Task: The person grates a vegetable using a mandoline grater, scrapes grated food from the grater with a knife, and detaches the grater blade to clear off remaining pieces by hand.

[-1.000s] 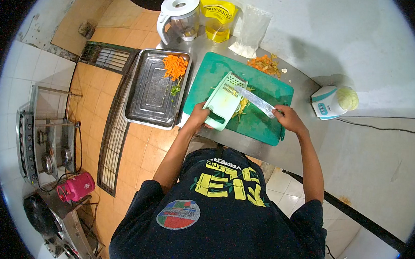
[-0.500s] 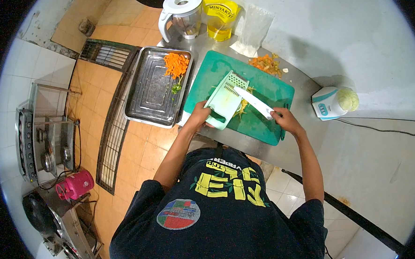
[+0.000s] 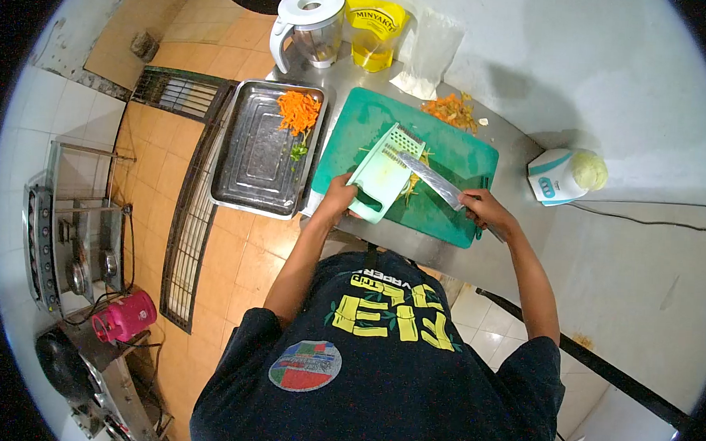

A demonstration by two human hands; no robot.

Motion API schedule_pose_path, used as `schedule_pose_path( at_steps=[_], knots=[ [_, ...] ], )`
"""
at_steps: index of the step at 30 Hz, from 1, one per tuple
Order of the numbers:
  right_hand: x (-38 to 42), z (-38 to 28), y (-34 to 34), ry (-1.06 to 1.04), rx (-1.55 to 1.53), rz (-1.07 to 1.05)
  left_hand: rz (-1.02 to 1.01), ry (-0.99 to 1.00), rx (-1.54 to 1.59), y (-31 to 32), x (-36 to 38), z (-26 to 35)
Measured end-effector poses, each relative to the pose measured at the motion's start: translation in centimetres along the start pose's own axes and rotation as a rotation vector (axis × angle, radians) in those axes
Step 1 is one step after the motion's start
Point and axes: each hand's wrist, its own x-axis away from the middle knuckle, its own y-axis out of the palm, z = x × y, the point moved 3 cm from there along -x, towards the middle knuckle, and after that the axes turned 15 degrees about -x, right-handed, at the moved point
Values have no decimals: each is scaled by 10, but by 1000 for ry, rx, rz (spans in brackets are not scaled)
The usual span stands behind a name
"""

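My left hand [image 3: 339, 196] is closed around the handle end of a pale green grater [image 3: 380, 174], which is tilted over a green cutting board [image 3: 449, 217]. In my right hand [image 3: 485, 210] is a knife [image 3: 433, 179], its blade tip at the grater's toothed area. Yellowish-green shreds [image 3: 411, 185] lie on the board beside the grater, partly hidden under the blade. Near my right hand, a dark green peeler-like handle [image 3: 483, 183] rests at the board's right edge; its kind is hard to make out.
Left of the board, a metal tray [image 3: 247, 191] holds shredded carrot [image 3: 298, 112] and green bits [image 3: 298, 150]. Behind stand a blender jug [image 3: 316, 39], a yellow pouch [image 3: 374, 34] and a plastic bag [image 3: 427, 53]. Peelings [image 3: 451, 111] lie beyond the board; a white scale [image 3: 553, 175] carries a cabbage [image 3: 589, 171].
The knife blade has turned, so its face now looks darker, and its tip has shifted slightly across the grater. My left hand and the grater stay nearly in place.
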Motion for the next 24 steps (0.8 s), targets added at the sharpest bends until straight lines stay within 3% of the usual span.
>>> schedule_pose_path(
  at_steps=[6,12,16,20,24],
  knots=[
    [16,5,-17,87,12,-9,13,26,24,2,-1,2],
    [30,19,-46,36,-9,33,-27,36,-19,-4,-9,-4],
    [20,34,-38,-115,-148,143,17,10,-51,-2,-7,-2],
    [17,26,7,-608,140,425,16,1,-97,-1,-2,5],
    [19,27,43,-615,43,458,68,110,-138,-2,19,31]
  ],
)
